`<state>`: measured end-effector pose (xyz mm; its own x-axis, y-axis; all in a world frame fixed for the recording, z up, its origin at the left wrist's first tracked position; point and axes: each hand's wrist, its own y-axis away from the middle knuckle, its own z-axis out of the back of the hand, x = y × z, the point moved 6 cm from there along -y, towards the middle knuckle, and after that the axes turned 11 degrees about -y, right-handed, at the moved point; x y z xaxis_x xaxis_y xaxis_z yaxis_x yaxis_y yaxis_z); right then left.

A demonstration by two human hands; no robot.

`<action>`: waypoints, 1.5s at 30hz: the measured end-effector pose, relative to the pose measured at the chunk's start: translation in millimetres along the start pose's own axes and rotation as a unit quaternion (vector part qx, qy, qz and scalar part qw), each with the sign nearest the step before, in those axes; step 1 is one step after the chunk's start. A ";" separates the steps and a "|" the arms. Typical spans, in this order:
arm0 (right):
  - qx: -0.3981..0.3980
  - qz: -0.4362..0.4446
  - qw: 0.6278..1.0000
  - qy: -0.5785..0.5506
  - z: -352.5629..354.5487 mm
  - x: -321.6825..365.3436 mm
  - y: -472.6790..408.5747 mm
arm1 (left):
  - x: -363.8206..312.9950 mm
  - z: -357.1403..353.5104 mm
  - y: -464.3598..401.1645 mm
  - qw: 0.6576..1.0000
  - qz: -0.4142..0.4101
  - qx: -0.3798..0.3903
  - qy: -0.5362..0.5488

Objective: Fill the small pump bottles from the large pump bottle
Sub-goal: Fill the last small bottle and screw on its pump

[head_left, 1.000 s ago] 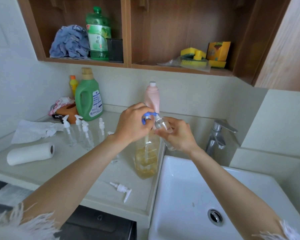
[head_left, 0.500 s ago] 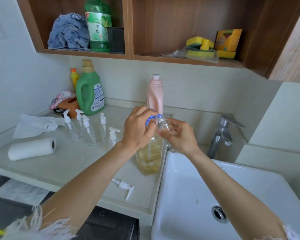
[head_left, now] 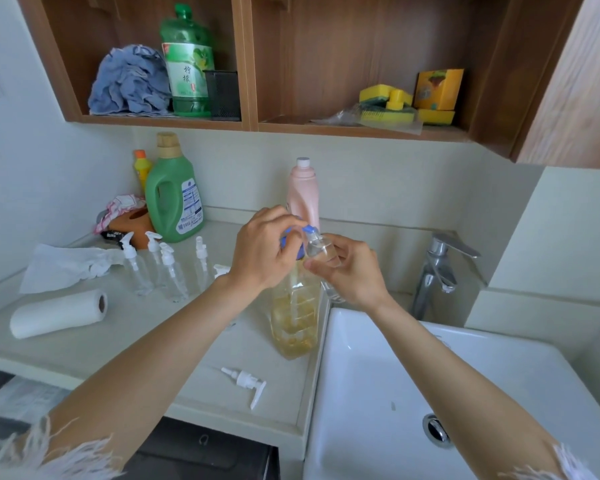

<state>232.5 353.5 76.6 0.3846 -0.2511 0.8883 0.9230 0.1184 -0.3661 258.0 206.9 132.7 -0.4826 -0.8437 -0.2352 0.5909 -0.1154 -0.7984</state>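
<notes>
Head view: left hand [head_left: 262, 251] curled over the blue pump head [head_left: 293, 239] of the large pump bottle [head_left: 294, 317], clear ribbed plastic, amber liquid, on the surface [head_left: 84, 348] beside the sink [head_left: 378, 375]. Right hand [head_left: 350, 271] grips a small clear bottle [head_left: 321, 249] at the spout. Capped small bottles [head_left: 168, 271] look empty; most filling remains.

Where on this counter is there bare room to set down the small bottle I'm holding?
Bare counter lies between the white paper towel roll and the loose white pump head. The back left is crowded with small clear pump bottles and the green detergent jug.
</notes>
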 end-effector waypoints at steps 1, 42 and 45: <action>-0.003 0.002 1.000 -0.001 -0.8 -0.7 0.0 | 1.5 -0.6 -0.7 1.000 0.005 -0.001 0.004; -0.091 -0.107 0.988 -0.062 -69.0 -59.8 113.4 | 94.0 -73.3 187.8 0.836 -0.100 0.539 -0.020; -0.104 -0.115 0.986 -0.058 -74.4 -57.2 119.6 | 92.0 -72.8 186.6 0.843 -0.099 0.528 0.007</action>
<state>321.9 310.6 -38.6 0.1717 -0.1359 0.9757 0.9730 -0.1320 -0.1896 276.8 145.9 -78.3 -0.6418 -0.7485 -0.1672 0.7412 -0.6613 0.1154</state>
